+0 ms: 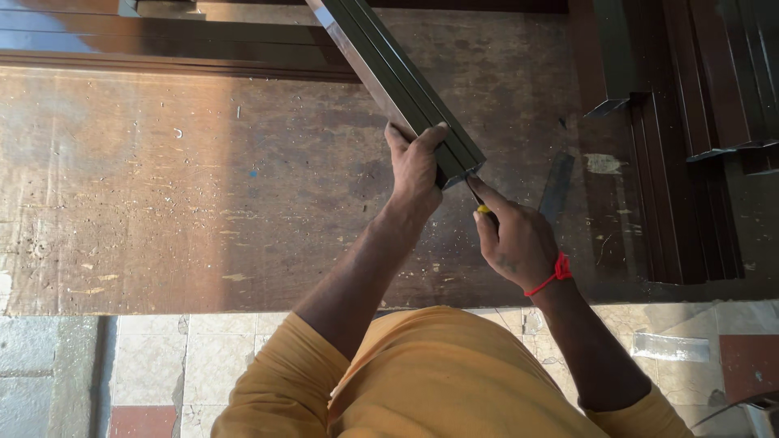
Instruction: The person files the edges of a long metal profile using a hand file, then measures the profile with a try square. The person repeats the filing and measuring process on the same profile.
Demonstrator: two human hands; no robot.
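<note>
A worn brown wooden worktable [203, 186], scratched and speckled with pale marks, is seen from above, and its near edge is met by a floor of pale and reddish tiles [154, 365]. One long dark green metal channel [389, 69] is held slanting over the tabletop, running from the upper middle down to its cut end near the centre. The left hand [415, 174] is clamped around that end, thumb on top and fingers wrapped beneath. The right hand [519, 243], banded at the wrist by one red thread [552, 276], is closed around a small tool with a yellow part [484, 209], its index finger laid toward the channel's end; the tool's tip cannot be made out. The two hands are close together, just apart. Along the right edge of the table a stack of dark brown metal profiles [690, 130] is laid; their number cannot be counted surely. More long brown sections [162, 49] are ranged along the far edge. The left half of the tabletop is open.
</note>
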